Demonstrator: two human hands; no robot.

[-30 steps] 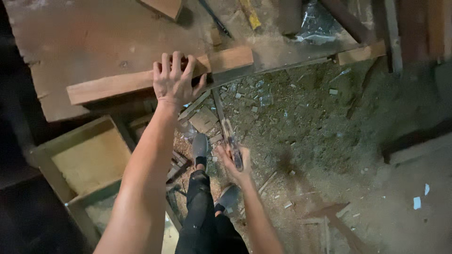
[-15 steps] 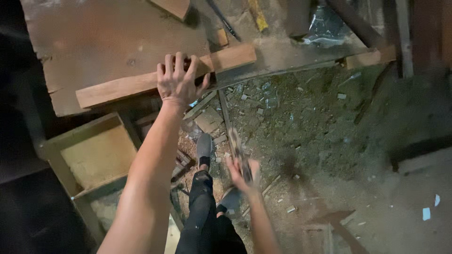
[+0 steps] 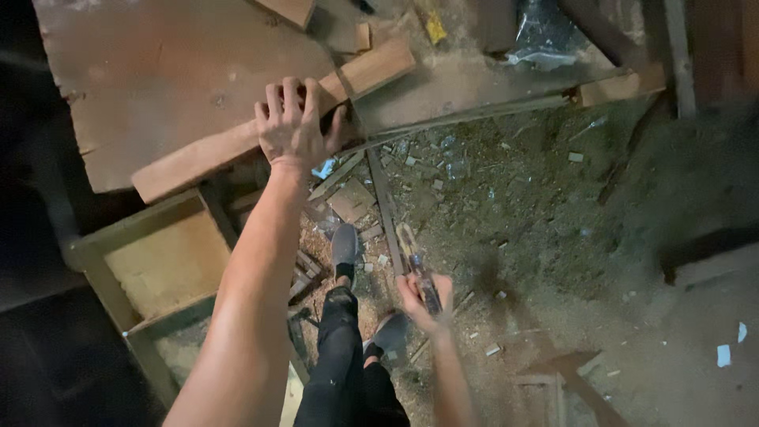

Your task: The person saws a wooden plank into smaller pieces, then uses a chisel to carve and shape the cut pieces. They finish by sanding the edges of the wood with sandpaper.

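My left hand (image 3: 292, 126) presses down on a long wooden plank (image 3: 198, 158) that lies across a big flat board (image 3: 158, 71), fingers spread over the plank's top edge. My right hand (image 3: 423, 300) hangs low beside my leg, shut on the handle of a hand saw (image 3: 411, 253) whose blade points away toward the plank. My dark-trousered legs and grey shoes (image 3: 344, 245) stand on the littered floor below.
An open wooden box frame (image 3: 158, 261) stands at lower left. Wood scraps, sawdust and debris (image 3: 490, 182) cover the dirt floor. Thin battens (image 3: 474, 115) and more offcuts lie at the top; crumpled plastic (image 3: 545, 39) is at upper right.
The view has shifted a little, so plank and hand sit further right. My right hand with the saw has dropped slightly lower and nearer my leg. The left hand stays on the plank.
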